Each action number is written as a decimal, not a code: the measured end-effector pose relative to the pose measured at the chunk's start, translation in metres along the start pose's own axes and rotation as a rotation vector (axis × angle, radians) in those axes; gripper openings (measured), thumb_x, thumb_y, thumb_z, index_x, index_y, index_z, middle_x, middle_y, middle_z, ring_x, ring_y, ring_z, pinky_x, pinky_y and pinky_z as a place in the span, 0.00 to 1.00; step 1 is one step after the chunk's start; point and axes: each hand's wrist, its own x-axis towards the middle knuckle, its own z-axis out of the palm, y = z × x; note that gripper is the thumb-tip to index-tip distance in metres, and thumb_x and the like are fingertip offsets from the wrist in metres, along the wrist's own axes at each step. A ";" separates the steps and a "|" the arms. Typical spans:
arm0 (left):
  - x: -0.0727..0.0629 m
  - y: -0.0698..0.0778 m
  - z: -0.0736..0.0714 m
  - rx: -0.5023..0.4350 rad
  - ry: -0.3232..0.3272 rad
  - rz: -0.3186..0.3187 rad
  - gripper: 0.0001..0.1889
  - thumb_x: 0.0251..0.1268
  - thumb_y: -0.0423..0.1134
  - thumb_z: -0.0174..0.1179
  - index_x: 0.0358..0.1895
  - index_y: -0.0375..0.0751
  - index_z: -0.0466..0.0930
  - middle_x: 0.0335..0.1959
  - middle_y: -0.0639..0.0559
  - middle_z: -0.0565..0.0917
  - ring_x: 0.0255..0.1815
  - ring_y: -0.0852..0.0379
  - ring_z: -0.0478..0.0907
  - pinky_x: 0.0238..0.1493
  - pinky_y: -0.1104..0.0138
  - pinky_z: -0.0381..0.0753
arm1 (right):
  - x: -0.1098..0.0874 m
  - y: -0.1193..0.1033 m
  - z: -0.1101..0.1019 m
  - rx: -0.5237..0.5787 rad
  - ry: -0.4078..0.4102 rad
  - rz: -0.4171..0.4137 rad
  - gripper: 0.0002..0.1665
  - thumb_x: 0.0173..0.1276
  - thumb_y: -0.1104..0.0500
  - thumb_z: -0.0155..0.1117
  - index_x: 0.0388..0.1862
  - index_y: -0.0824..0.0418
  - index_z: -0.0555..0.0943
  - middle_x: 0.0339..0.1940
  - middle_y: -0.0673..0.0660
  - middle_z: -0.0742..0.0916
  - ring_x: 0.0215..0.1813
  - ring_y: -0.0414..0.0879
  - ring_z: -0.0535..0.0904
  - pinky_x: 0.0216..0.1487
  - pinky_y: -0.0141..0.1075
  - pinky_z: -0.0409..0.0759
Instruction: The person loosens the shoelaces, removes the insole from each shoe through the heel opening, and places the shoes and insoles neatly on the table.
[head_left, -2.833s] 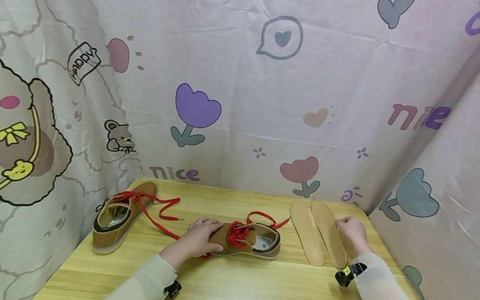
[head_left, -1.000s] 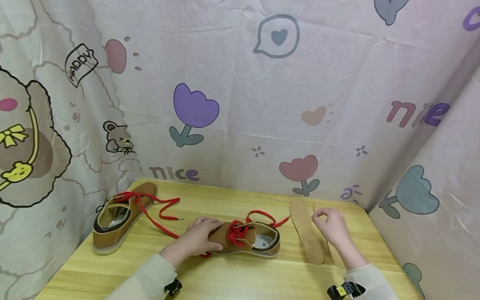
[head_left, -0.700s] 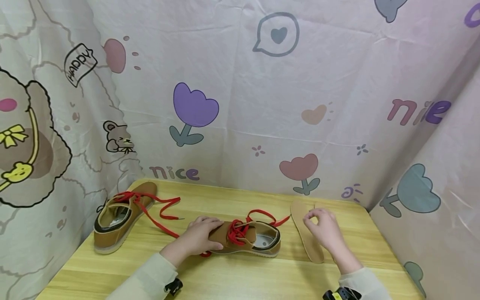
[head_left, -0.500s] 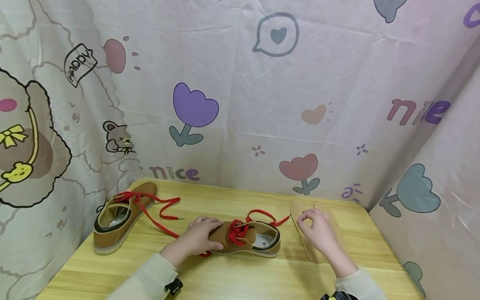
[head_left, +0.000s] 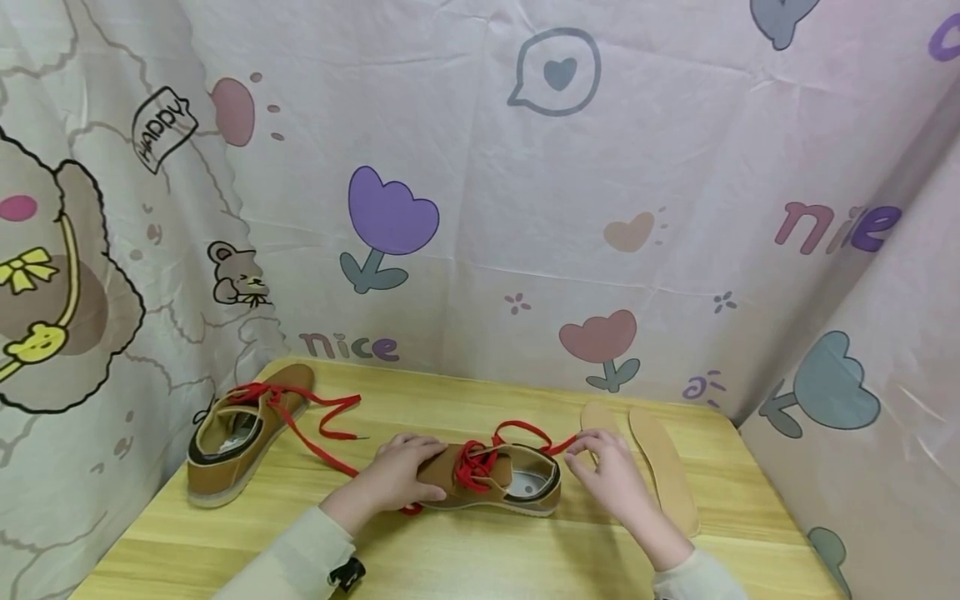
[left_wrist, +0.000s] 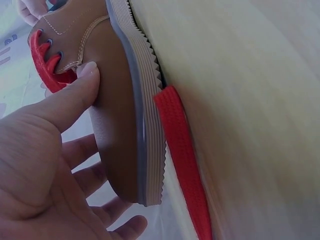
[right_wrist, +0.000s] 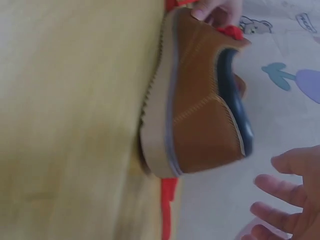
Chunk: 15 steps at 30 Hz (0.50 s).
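Note:
A brown shoe with red laces lies sideways on the table, its opening to the right. My left hand grips the toe; in the left wrist view the thumb presses the near side and the fingers curl round the far side. Just past the heel, my right hand hovers with bent, spread fingers and holds nothing. The right wrist view shows its fingers apart from the heel. Behind that hand lies one tan insole, partly hidden; a second insole is to its right.
A matching brown shoe stands at the table's left, its loose red lace trailing toward the held shoe. The wooden table meets a printed curtain along its back edge, with more curtain at both sides.
My right hand has moved left from beside the right insole, across both insoles, to the held shoe's heel, and its fingers have loosened. The left hand and both shoes have stayed put.

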 end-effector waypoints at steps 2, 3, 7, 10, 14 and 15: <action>0.000 0.000 0.000 0.001 -0.001 -0.002 0.38 0.55 0.53 0.74 0.69 0.43 0.75 0.69 0.44 0.74 0.70 0.37 0.63 0.65 0.39 0.61 | -0.001 -0.001 0.006 0.006 -0.022 -0.011 0.03 0.67 0.56 0.70 0.34 0.52 0.86 0.53 0.57 0.85 0.62 0.60 0.72 0.64 0.60 0.68; 0.000 -0.001 0.000 0.003 -0.001 -0.002 0.39 0.55 0.53 0.74 0.69 0.43 0.74 0.69 0.44 0.74 0.70 0.37 0.63 0.65 0.39 0.61 | -0.001 -0.001 0.009 0.004 -0.030 -0.015 0.03 0.67 0.55 0.70 0.34 0.52 0.86 0.53 0.56 0.85 0.61 0.59 0.72 0.61 0.58 0.71; 0.000 -0.001 0.000 0.014 0.004 0.010 0.38 0.56 0.54 0.74 0.69 0.42 0.74 0.68 0.44 0.75 0.70 0.37 0.64 0.64 0.39 0.61 | -0.003 -0.003 0.016 0.008 -0.050 -0.018 0.04 0.67 0.55 0.71 0.35 0.53 0.87 0.53 0.57 0.85 0.59 0.57 0.73 0.59 0.55 0.73; 0.000 -0.001 0.000 0.019 0.008 0.019 0.38 0.56 0.54 0.74 0.69 0.42 0.75 0.68 0.44 0.75 0.69 0.37 0.64 0.64 0.39 0.62 | -0.004 -0.004 0.017 0.017 -0.062 -0.015 0.04 0.67 0.55 0.71 0.36 0.55 0.87 0.54 0.57 0.85 0.58 0.56 0.73 0.58 0.55 0.73; 0.000 -0.001 -0.001 0.022 0.005 0.026 0.38 0.56 0.54 0.73 0.69 0.42 0.74 0.68 0.45 0.75 0.70 0.37 0.64 0.64 0.39 0.62 | -0.006 -0.006 0.017 0.020 -0.073 -0.004 0.05 0.68 0.55 0.70 0.37 0.56 0.87 0.54 0.56 0.85 0.59 0.57 0.73 0.60 0.56 0.73; 0.000 -0.002 -0.001 0.021 0.004 0.029 0.38 0.57 0.54 0.73 0.70 0.42 0.74 0.68 0.45 0.75 0.70 0.37 0.64 0.64 0.38 0.62 | -0.006 -0.006 0.017 0.019 -0.075 -0.002 0.05 0.68 0.55 0.70 0.37 0.56 0.86 0.54 0.55 0.85 0.59 0.57 0.73 0.60 0.56 0.73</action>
